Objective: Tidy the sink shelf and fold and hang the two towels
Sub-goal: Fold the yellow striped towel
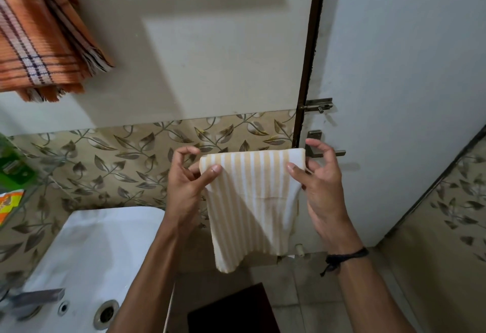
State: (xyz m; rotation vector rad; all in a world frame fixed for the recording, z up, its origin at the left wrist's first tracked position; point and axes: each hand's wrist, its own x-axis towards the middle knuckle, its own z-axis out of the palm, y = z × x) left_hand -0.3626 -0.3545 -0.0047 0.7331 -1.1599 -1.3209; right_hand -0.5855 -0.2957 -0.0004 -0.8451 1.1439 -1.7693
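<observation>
A folded yellow-and-white striped towel (252, 201) hangs in front of me, held at its two top corners. My left hand (188, 182) pinches the top left corner between thumb and fingers. My right hand (319, 182) pinches the top right corner, close to a metal door handle (326, 148). An orange checked towel (39, 38) hangs folded high on the wall at upper left. The glass sink shelf (34, 172) shows at the left edge with a green item (11, 172) and an orange packet (9, 206) on it.
A white sink (86, 253) with its drain (106, 314) and a tap (34, 297) lies at lower left. A door with a latch (319, 105) stands at right. A dark mat (231, 311) lies on the tiled floor below.
</observation>
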